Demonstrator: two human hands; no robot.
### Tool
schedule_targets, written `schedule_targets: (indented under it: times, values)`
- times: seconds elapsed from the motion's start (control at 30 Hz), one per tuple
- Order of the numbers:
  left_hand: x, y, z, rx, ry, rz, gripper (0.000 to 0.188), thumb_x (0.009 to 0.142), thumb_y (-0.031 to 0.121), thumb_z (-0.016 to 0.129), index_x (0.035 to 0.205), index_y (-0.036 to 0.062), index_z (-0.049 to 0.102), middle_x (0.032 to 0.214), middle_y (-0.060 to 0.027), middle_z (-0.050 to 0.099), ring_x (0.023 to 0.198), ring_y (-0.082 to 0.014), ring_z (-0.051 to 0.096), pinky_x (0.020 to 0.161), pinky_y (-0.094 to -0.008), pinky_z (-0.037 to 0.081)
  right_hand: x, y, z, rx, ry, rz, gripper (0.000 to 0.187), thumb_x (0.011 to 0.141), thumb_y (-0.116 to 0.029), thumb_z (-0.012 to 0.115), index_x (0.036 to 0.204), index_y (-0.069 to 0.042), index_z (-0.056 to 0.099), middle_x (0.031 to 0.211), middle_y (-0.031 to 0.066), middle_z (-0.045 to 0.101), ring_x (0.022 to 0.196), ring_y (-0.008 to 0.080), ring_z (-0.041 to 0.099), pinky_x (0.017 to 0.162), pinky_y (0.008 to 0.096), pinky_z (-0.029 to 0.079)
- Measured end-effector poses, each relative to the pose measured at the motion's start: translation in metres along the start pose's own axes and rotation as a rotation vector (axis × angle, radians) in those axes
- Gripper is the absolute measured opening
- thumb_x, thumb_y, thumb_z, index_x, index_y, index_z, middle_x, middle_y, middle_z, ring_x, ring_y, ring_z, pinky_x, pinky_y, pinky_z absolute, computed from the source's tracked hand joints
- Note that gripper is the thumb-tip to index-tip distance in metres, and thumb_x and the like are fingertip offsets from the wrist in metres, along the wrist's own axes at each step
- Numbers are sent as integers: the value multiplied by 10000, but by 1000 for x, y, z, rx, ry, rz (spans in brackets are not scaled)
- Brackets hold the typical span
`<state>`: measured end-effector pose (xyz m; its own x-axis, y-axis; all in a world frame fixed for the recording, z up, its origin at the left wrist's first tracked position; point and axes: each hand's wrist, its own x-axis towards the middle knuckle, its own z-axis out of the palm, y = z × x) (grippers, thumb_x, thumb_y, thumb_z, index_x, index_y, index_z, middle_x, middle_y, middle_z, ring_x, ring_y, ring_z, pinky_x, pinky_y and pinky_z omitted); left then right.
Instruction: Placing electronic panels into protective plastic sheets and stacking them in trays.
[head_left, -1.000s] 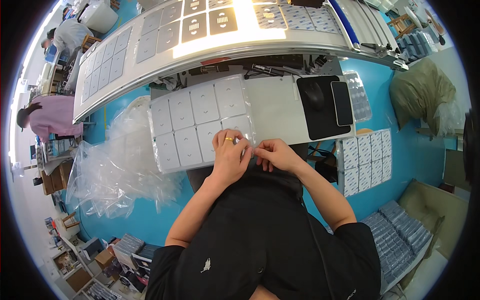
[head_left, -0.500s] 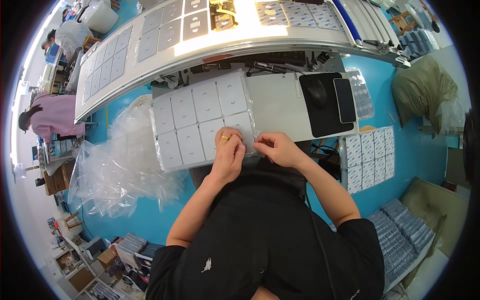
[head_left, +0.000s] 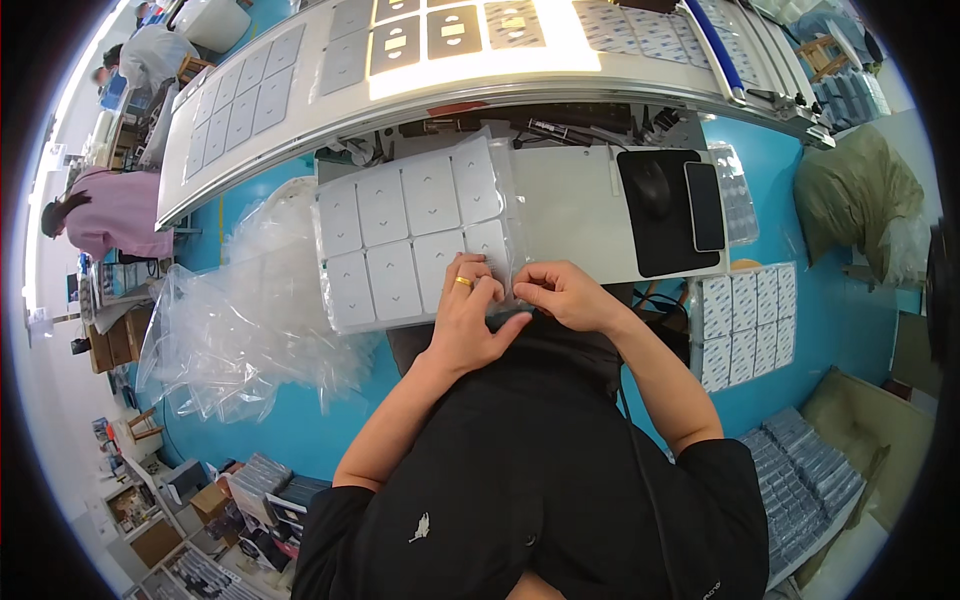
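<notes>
1. Partly hidden: the lower-right panel (head_left: 485,238), covered by my left grip (head_left: 468,318); the film pinched under my right fingertips is too small to make out.
2. Left grip: loosely spread, thumb apart, fingers resting on the panel sheet (head_left: 410,235).
3. Right grip (head_left: 567,297): thumb and forefinger together, grasping the clear film (head_left: 512,225) by its edge.
4. Panel sheet: before me, overlapping the white surface (head_left: 575,210) at left.

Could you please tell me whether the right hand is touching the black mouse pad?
Apart: the head view shows the pale board plainly between the right hand and the black mouse pad.
</notes>
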<state>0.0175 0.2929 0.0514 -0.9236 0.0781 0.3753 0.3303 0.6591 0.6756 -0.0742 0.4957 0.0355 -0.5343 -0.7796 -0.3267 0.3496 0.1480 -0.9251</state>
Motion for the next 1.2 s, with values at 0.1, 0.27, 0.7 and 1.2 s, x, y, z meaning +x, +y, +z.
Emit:
schedule_targets:
  times: [0.1,0.27,0.7,1.2]
  values:
    - [-4,2,2,5,8,-114,270,863,65,825,941,35,569,1085,-156,585,1111,-398,578,927,-495,513,4,-8,1,-38,-38,-11,186,1114,-177,652,1034,-20,711,793,-68,532,727,49,431,655,262,365]
    - [-9,19,-16,-105,-60,-431,186,943,74,769,1005,31,599,1027,-119,639,979,-305,627,767,-406,507,9,-22,12,-96,-58,-32,187,1112,-173,650,1033,-12,704,803,-62,533,764,56,435,684,273,377]
    - [-18,11,-34,-486,-130,-787,108,1076,107,635,1026,15,608,814,-48,552,691,-133,473,623,-338,407,14,-40,31,-334,2,-98,206,1063,-193,674,1043,12,697,769,82,608,715,169,523,695,346,461]
    - [9,-11,4,209,-269,-125,105,984,30,673,1059,21,600,1033,-185,649,1005,-405,621,907,-494,494,-8,9,-1,-104,183,163,271,1101,-215,633,983,20,699,766,14,638,662,91,551,620,288,457]
